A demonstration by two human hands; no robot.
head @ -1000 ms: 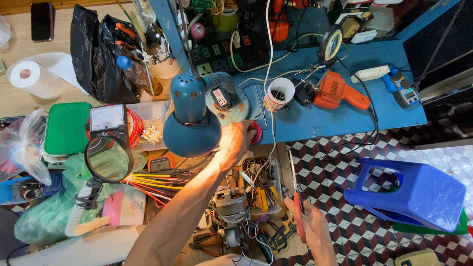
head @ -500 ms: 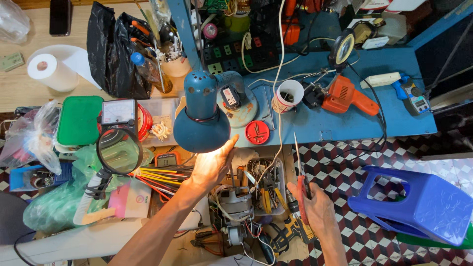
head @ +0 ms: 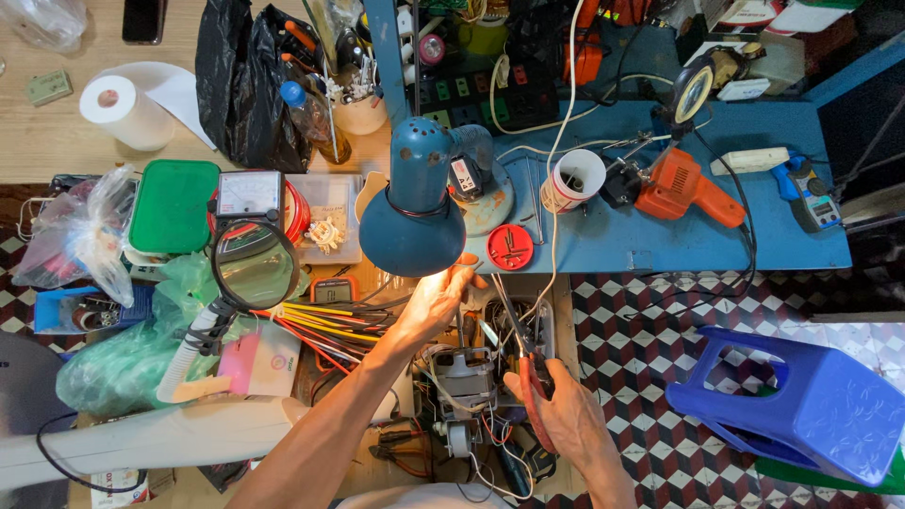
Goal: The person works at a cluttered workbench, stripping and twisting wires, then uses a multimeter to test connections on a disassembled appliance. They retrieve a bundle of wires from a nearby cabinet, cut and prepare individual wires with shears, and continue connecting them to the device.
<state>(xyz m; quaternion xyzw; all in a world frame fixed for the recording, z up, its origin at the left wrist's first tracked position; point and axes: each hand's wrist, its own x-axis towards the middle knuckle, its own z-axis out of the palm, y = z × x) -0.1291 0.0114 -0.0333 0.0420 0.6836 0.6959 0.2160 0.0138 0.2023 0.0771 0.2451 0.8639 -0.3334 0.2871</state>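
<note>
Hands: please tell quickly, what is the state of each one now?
Left hand: open, fingers reaching under the blue desk lamp.
Right hand: closed on red-handled pliers.

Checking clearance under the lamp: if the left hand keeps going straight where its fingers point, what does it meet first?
Probably the blue lamp shade: the left hand points up toward its lower rim, fingertips almost there. Depth is unclear; it could pass underneath.

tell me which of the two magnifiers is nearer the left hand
The black-rimmed magnifying glass on the flexible white neck, just left of the lamp, is nearer the left hand. The other magnifier stands far back on the blue bench.
</note>
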